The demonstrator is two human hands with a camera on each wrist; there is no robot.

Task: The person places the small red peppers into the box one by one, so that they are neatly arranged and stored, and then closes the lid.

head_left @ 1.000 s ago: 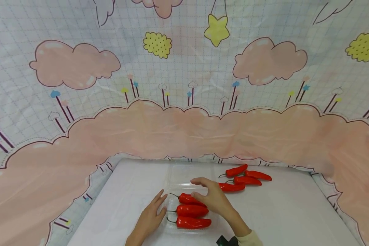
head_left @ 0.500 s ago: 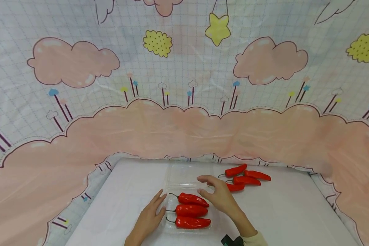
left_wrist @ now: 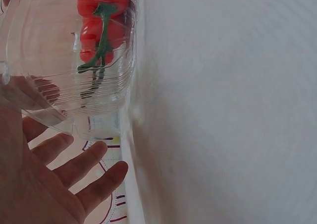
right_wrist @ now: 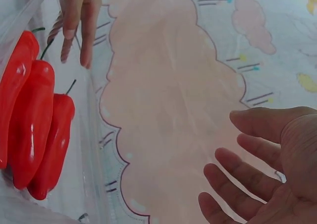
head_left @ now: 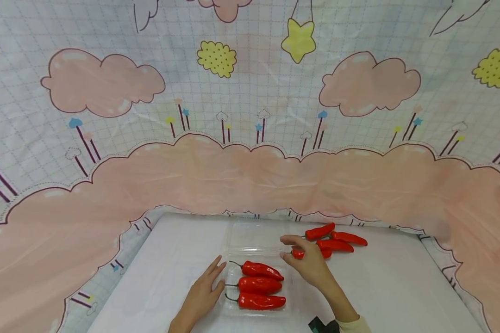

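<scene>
Three red peppers lie side by side in a clear plastic box, stems to the left. My left hand is at the box's left side, fingers spread; in the left wrist view the fingers extend along its clear wall. My right hand hovers right of the box, thumb and fingers apart, over a loose red pepper that it partly covers. Nothing is between the right fingers in the right wrist view.
Several more red peppers lie loosely grouped at the back right of the white table. The box's raised clear lid lies folded back behind it. A patterned cloth hangs behind the table.
My right hand has moved from above the rearmost pepper in the box rightward to the loose peppers. My left hand has stayed at the box's left side.
</scene>
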